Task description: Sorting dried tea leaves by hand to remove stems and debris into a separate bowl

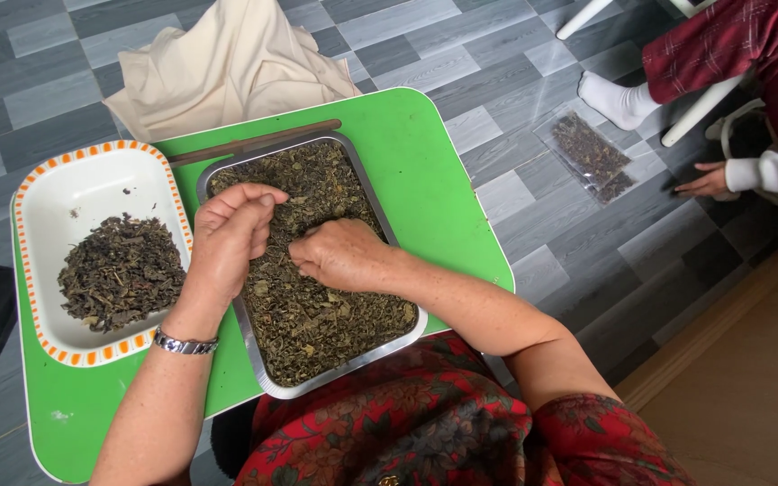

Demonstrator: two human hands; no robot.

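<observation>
A metal tray (263,373) full of dried green-brown leaves (317,315) sits on a green table (425,171). My left hand (231,236) hovers over the tray's left side with fingers curled, pinching a few leaves. My right hand (339,254) rests palm down on the leaves in the tray's middle, fingers bent into them. A white dish with an orange-dashed rim (92,180) stands left of the tray and holds a darker pile of sorted leaves (121,270). A silver watch is on my left wrist.
A brown stick (254,141) lies along the tray's far edge. A cream cloth (227,63) lies on the grey tiled floor behind the table. A clear bag of leaves (590,155) is on the floor at right, near another person's hand (704,183) and socked foot (612,99).
</observation>
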